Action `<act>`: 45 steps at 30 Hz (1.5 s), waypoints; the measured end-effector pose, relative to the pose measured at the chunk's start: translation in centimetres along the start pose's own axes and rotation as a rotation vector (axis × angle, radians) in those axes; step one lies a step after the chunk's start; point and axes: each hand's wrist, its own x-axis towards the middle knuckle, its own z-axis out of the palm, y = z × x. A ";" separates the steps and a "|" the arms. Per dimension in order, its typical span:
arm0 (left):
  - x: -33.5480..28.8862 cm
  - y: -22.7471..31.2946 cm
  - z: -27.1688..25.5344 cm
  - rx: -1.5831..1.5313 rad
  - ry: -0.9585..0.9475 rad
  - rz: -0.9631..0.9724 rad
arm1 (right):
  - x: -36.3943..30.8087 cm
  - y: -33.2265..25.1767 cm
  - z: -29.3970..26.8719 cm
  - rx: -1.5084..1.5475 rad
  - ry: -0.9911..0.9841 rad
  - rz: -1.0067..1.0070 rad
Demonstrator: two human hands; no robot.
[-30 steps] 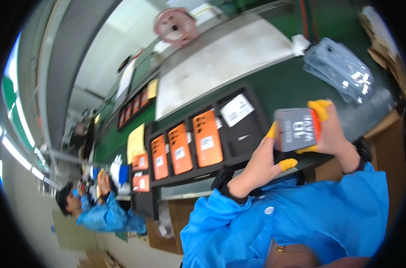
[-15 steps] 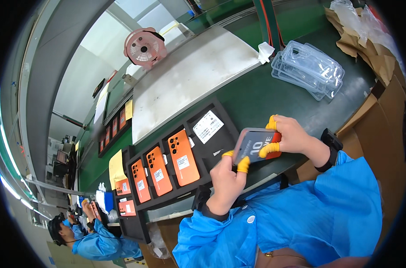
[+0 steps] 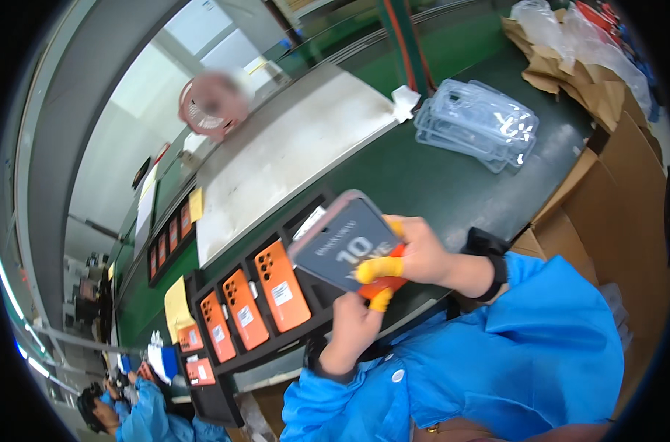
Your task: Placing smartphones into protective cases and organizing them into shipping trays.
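Note:
A smartphone with a dark printed front film and an orange lower end is held up before me, tilted. My right hand grips its lower right part, thumb across the front and fingers behind. At the bottom edge, my left hand is closed, its thumb touching the phone's corner; its other fingers are mostly hidden. Yellow covers sit on the fingertips. Beneath and left of the phone lies a black compartment tray with several orange phones, camera sides up with white labels.
Clear plastic shells are stacked at the far right of the green table. A pale board lies behind the tray, with a pink fan beyond. A cardboard box stands at right. Another person in blue works at lower left.
The phone has moved left and turned, its front now facing me more fully. My left hand has shifted from its left end to its bottom edge. The whole view has shifted slightly.

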 end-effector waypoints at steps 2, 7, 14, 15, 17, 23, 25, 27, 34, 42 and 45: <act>0.1 1.7 0.1 0.063 0.223 0.114 | 0.9 0.8 1.1 0.004 0.090 -0.060; 0.6 0.0 -1.1 -0.132 0.274 -0.029 | 3.0 0.7 1.1 -0.237 0.012 -0.119; 2.3 -2.1 -7.7 -0.263 -0.133 -0.558 | 3.8 1.1 -15.4 -1.415 0.529 -0.152; 3.0 -1.8 -7.3 -0.104 -0.173 -0.531 | 3.0 2.8 -18.8 -1.533 0.580 -0.073; 3.6 -1.4 -6.5 0.429 -0.162 -0.371 | 2.5 3.7 -21.4 -1.588 0.463 0.123; 2.0 -0.7 -7.2 0.967 0.329 -0.390 | 3.2 2.5 -23.0 -1.500 0.555 0.068; -0.2 -2.7 -8.2 1.035 0.325 -0.548 | 3.3 2.4 -25.1 -1.525 0.552 0.066; -1.8 -3.7 -8.1 1.024 0.271 -0.483 | 2.7 1.6 -27.3 -1.544 0.632 0.063; -1.1 -2.7 -6.5 1.076 0.220 -0.639 | -2.6 2.2 -13.9 -1.131 -0.161 -0.100; -1.6 -7.0 -8.3 0.643 0.466 -0.447 | -2.9 1.6 -9.9 -0.877 -0.781 0.192; -0.1 -5.2 -9.9 0.058 0.462 -0.594 | -1.6 0.5 -8.8 -0.597 -0.642 0.166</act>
